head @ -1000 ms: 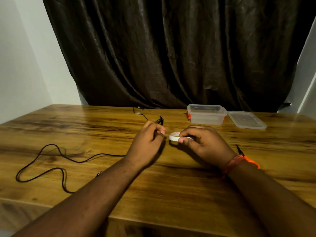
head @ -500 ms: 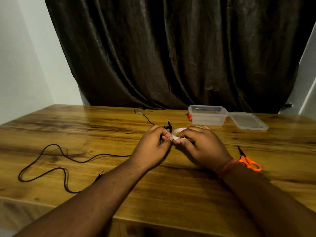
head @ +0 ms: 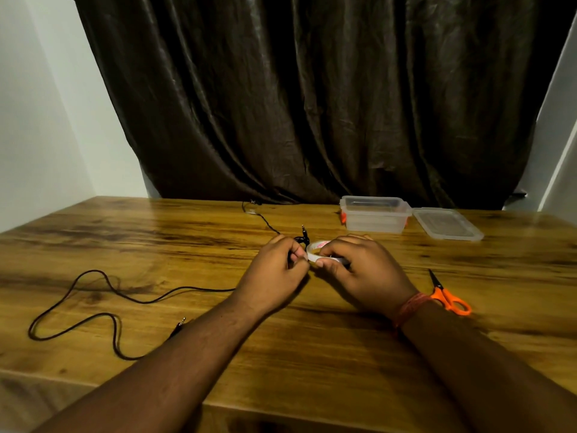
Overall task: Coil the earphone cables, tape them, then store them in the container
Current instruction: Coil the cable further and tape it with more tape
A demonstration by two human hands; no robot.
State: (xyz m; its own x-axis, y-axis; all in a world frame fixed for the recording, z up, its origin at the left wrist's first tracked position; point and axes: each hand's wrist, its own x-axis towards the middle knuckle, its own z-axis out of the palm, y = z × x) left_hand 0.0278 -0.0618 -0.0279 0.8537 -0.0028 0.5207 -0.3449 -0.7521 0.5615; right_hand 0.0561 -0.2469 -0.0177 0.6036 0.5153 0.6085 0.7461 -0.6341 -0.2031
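Both hands meet at mid-table: the left hand [head: 274, 267] pinches a small black coiled cable [head: 300, 240] between curled fingers, its plug poking up at the far side, and the right hand [head: 359, 270] is curled round the white tape roll [head: 318, 246], thumb pressed on its near rim right against the left fingertips. This looks like the taping step, the free end of the tape being worked loose or laid on. Doing it well probably means keeping the left pinch firm so the loops do not spring apart, peeling a short tab only, and pressing it onto the bundle before drawing the roll round; whether the tape end is already stuck to the cable I cannot tell, the fingers hide it. The orange scissors [head: 449, 300] lie just right of the right wrist, handy for the cut. A second, loose cable [head: 103, 314] sprawls uncoiled at the near left, one plug end showing, so there is likely more coiling to come. A thin wire [head: 262, 217] trails from the hands toward the far edge. At the far right the clear container [head: 374, 215] stands open, its lid [head: 446, 223] flat beside it on the right. All of this sits on a glossy wooden table [head: 156, 239], with a dark brown curtain [head: 312, 104] behind and pale walls [head: 37, 120] on either side.
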